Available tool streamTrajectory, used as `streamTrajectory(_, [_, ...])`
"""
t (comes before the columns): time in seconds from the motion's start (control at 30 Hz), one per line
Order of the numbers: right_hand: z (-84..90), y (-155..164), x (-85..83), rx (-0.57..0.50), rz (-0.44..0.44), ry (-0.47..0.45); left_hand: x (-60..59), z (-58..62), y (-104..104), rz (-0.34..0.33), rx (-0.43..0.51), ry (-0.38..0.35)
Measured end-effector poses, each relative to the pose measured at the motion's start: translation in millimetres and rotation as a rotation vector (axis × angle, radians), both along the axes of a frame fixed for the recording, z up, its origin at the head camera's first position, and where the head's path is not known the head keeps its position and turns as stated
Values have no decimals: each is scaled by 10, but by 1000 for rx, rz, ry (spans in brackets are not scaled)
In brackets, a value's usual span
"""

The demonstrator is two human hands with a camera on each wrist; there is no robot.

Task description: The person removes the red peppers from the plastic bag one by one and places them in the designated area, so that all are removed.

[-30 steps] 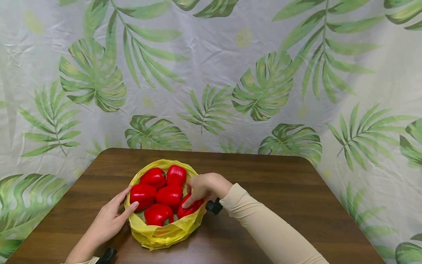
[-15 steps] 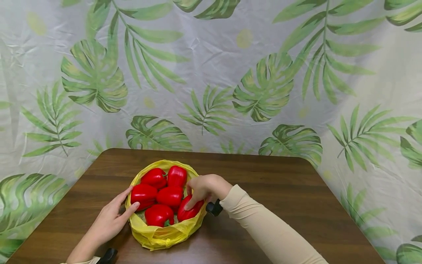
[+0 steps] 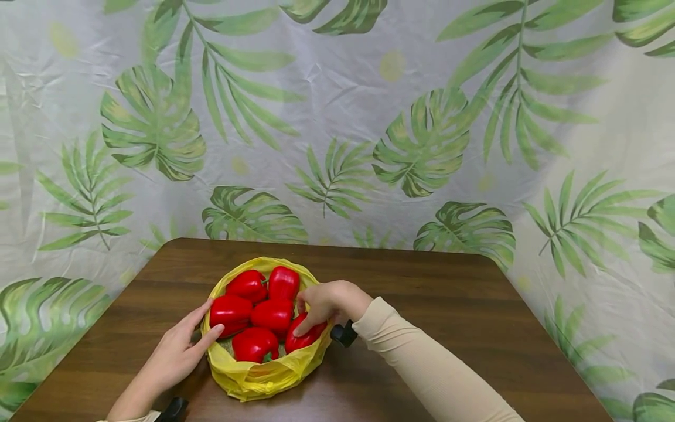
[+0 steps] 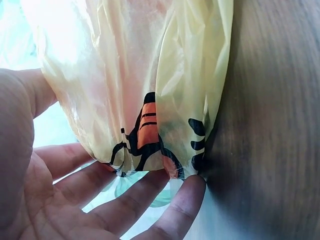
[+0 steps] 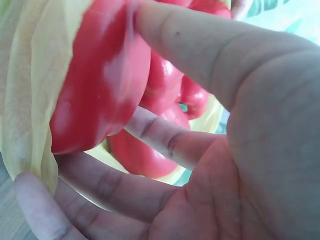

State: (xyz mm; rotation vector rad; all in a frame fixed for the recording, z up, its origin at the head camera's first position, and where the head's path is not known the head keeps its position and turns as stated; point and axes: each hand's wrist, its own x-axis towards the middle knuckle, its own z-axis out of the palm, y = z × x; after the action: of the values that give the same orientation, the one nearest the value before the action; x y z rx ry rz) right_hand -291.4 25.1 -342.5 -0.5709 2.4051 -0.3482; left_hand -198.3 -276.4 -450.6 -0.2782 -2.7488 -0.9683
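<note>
A yellow plastic bag (image 3: 248,381) stands on the table with its mouth spread wide, like a bowl. Inside lie several glossy red bell peppers, such as the front one (image 3: 254,344) with its green stem. My right hand (image 3: 328,302) reaches over the bag's right side and holds the rightmost bell pepper (image 5: 102,75), thumb on top and fingers around its side. One fingertip lies against the outside of the bag. On the left, my left hand (image 3: 176,351) steadies the bag, its fingers extended along the outer wall and its thumb over the rim. Black and orange print (image 4: 148,125) shows on the bag there.
The dark brown wooden table (image 3: 422,305) extends right of the bag and behind it. A leaf-patterned cloth (image 3: 337,117) hangs beyond the table's back edge. Each wrist wears a small black device, such as the right one (image 3: 344,334).
The right thumb has shifted slightly on the rightmost bell pepper. Both hands and the bag otherwise keep their places; the head view has drifted a little.
</note>
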Motion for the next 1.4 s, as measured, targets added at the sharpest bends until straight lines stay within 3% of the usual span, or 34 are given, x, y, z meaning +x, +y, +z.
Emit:
streamTrajectory(0.67, [42, 8, 10, 38, 22, 44, 8, 10, 39, -15, 6, 9])
streamTrajectory(1.03, [113, -17, 25, 101, 132, 197, 6, 2, -2, -3, -18, 21])
streamTrajectory(1.4, [35, 8, 11, 83, 51, 97, 11, -4, 7, -13, -4, 16])
